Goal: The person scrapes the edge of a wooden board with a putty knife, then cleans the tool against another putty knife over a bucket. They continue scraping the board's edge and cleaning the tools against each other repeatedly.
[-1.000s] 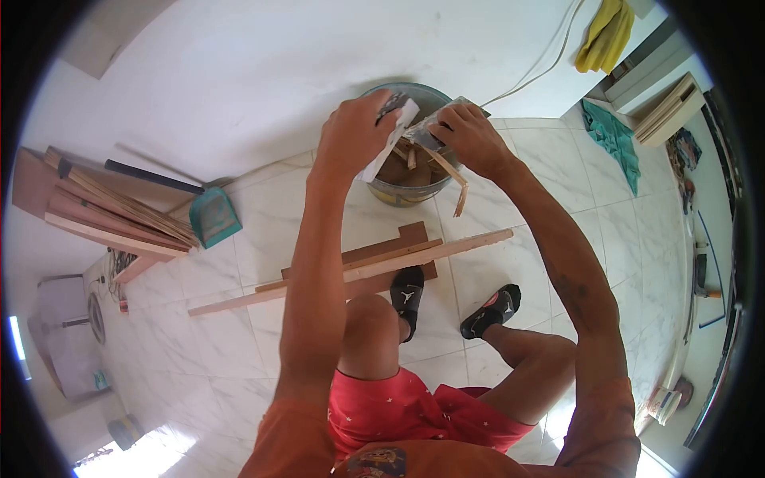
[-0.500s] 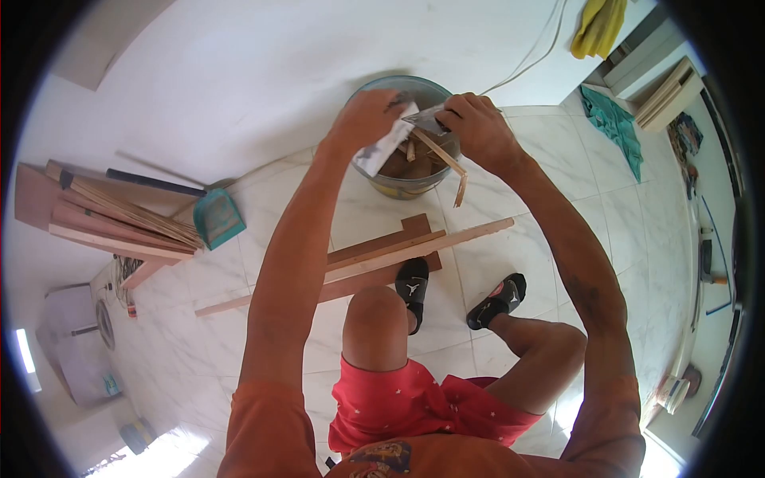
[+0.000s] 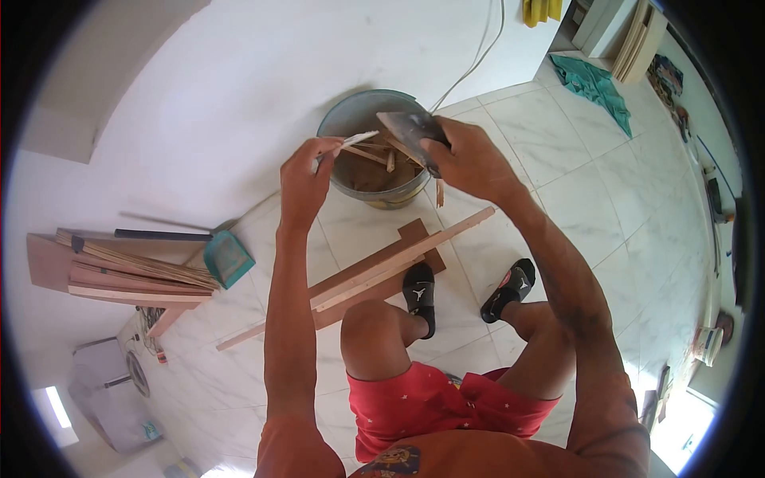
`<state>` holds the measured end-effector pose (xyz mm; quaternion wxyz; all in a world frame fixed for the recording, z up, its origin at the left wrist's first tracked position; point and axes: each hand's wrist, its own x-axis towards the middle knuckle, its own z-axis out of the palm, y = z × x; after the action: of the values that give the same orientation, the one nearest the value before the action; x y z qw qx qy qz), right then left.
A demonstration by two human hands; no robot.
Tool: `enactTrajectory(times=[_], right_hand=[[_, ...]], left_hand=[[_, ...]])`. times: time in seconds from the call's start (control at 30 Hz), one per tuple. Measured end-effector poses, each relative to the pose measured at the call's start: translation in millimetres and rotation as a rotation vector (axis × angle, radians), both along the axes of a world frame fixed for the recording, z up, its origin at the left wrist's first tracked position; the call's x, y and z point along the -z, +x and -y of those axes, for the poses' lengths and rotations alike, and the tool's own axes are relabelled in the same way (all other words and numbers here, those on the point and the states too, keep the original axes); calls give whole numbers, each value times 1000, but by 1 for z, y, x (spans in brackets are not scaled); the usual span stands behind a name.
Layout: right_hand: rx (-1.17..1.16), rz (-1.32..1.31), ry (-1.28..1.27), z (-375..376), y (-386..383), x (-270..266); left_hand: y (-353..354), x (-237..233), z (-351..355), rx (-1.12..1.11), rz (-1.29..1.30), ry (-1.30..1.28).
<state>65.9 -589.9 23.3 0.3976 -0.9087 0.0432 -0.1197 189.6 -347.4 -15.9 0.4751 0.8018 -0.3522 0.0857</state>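
Okay, going left to right: a pile of wood strips (image 3: 139,275) sits near the wall, with a green dustpan (image 3: 229,259) just beside it. Next is the left hand (image 3: 307,175), thumb and fingers pinching a thin pale slab (image 3: 360,139) held nearly edge-on (so I can't make out its face). The slab's tip is over the bucket (image 3: 344,115), which has wood scraps (image 3: 390,162) inside. The dark plate (image 3: 410,130) is tilted over the bucket too, and the right hand (image 3: 474,155) has it gripped by one edge. Can't tell if slab and plate touch.

For working two flat pieces like that, I'd keep both above the bucket's opening so anything loose drops in, hold them well back from the edges, and keep the wrists relaxed. Watch the scrap (image 3: 440,193) poking past the rim, looks easy to snag. Farther right, a green cloth (image 3: 594,88) lies on the floor.
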Motion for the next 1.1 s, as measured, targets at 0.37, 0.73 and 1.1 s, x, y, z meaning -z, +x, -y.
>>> enactTrajectory(times=[0.37, 0.73, 1.1], right_hand=[[-190, 359, -371, -16, -22, 8], [-255, 312, -402, -13, -13, 16], [12, 174, -90, -15, 39, 37]], left_hand=[[-16, -10, -15, 54, 232, 73], [-21, -19, -22, 90, 345, 181], [-31, -9, -25, -250, -154, -129]])
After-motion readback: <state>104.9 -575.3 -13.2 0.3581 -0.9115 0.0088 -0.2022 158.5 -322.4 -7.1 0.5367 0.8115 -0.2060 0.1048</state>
